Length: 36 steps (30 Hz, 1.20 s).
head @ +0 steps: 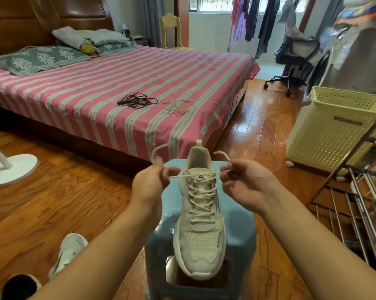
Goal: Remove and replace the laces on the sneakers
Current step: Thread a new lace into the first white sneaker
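Right of frame: one cream perforated laundry basket (pixel 332 135), inside not visible, so contents can't be told. Lower right: one metal wire rack (pixel 360 204), contents too blurred to name.

Counts: one beige sneaker (pixel 201 230) at lower centre, sitting on one blue plastic stool (pixel 237 221), toe toward you, heel away. One second sneaker (pixel 69 252) on the wood floor at lower left, partly behind your left forearm. One white lace (pixel 201 195) threaded crisscross up the beige sneaker's eyelets, both ends pulled out sideways at the top. Two loose lace bundles on the pink-striped bed (pixel 96 94) at mid frame: one black lace bundle (pixel 137 101), one pale lace bundle (pixel 177 107) just beside it to the right, apart from each other. One white fan base (pixel 11 167) at left edge. One office chair (pixel 295 59) upper right.

Your left hand (pixel 149 185), centre-left, fingers curled, pinches the left lace end, which loops up above the knuckles. Your right hand (pixel 247 182), centre-right, fingers curled, pinches the right lace end; a short tail sticks up above it. Both hands sit either side of the sneaker's collar, not touching the shoe itself.
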Each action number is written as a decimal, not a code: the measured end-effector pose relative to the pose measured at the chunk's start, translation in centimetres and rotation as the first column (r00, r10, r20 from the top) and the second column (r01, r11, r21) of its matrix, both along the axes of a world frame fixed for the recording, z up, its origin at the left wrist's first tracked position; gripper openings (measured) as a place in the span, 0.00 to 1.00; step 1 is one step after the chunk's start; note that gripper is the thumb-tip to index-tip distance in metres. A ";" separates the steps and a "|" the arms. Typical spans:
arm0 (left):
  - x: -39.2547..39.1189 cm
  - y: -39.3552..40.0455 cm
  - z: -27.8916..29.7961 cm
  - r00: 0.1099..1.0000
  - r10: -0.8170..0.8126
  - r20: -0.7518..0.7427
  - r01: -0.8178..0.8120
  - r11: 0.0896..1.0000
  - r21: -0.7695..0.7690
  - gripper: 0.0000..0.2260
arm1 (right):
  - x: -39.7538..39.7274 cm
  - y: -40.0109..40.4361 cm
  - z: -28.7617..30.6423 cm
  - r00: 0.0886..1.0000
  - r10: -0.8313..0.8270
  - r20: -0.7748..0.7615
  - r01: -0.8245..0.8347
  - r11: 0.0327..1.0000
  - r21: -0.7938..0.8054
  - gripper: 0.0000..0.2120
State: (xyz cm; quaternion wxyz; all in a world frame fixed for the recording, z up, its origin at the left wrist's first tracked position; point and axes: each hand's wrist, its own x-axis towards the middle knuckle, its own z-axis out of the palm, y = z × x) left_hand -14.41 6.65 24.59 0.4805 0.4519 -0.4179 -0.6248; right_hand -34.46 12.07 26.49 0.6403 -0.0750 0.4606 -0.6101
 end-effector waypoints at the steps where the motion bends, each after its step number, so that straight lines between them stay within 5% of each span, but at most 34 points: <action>1: 0.2 -0.1 -0.1 0.997 0.047 -0.069 -0.039 0.993 0.111 0.24 | -0.4 0.2 -0.5 1.000 -0.016 -0.027 0.017 0.998 0.054 0.13; 5: -0.6 -1.1 1.0 0.953 -0.016 -0.303 0.071 0.983 0.172 0.22 | -0.1 0.3 -1.2 0.995 -0.063 -0.080 0.069 0.994 0.080 0.13; 6: -1.3 -1.6 1.3 0.974 -0.065 -0.218 0.088 0.991 0.099 0.20 | 0.1 0.2 -0.9 0.989 -0.083 -0.126 0.089 0.995 0.043 0.13; 8: -2.7 -2.1 2.1 0.941 -0.164 0.295 0.211 0.968 -0.135 0.13 | 0.6 0.2 0.1 0.932 -0.145 -0.331 0.105 0.985 -0.134 0.09; 10: -3.8 -1.8 2.7 0.680 -0.193 0.707 0.477 0.850 -0.226 0.07 | 1.1 0.4 1.4 0.758 -0.208 -0.619 -0.018 0.941 -0.338 0.06; 13: -5.1 -1.3 3.3 0.493 -0.215 0.843 0.672 0.710 -0.212 0.12 | 1.8 -0.5 2.2 0.486 -0.202 -0.850 -0.254 0.898 -0.358 0.08; 15: -5.3 -1.5 3.5 0.449 -0.096 0.888 0.681 0.680 -0.271 0.18 | 2.0 -1.3 1.9 0.262 -0.186 -0.947 -0.315 0.911 -0.266 0.10; 17: -5.2 -1.9 3.4 0.559 -0.170 0.812 0.665 0.676 -0.317 0.15 | 1.7 -1.5 1.3 0.130 -0.147 -0.981 -0.344 0.921 -0.183 0.19; 19: -4.9 -1.9 3.3 0.626 -0.335 0.704 0.684 0.670 -0.289 0.16 | 1.1 -1.4 1.3 0.159 -0.087 -0.983 -0.366 0.920 -0.141 0.24; 22: -4.3 -2.7 3.0 0.649 -0.404 0.645 0.672 0.702 -0.236 0.19 | 0.7 -0.9 1.8 0.507 0.083 -0.858 -0.416 0.895 -0.159 0.15; 24: -4.2 -3.1 3.0 0.709 -0.395 0.584 0.602 0.771 -0.209 0.22 | 0.3 -0.8 2.0 0.648 0.178 -0.740 -0.430 0.888 -0.163 0.12; 29: -4.5 -3.2 3.4 0.825 -0.403 0.397 0.502 0.845 -0.185 0.20 | 0.7 -0.5 1.1 0.423 0.180 -0.888 -0.548 0.831 -0.093 0.12; 32: -4.4 -3.3 3.6 0.838 -0.382 0.388 0.481 0.854 -0.199 0.18 | 1.6 -1.1 1.0 0.466 0.075 -0.882 -0.429 0.891 -0.151 0.10; 36: -4.2 -3.7 3.3 0.870 -0.389 0.303 0.448 0.881 -0.153 0.19 | 1.6 -2.1 0.6 0.616 0.223 -0.756 -0.358 0.934 -0.016 0.05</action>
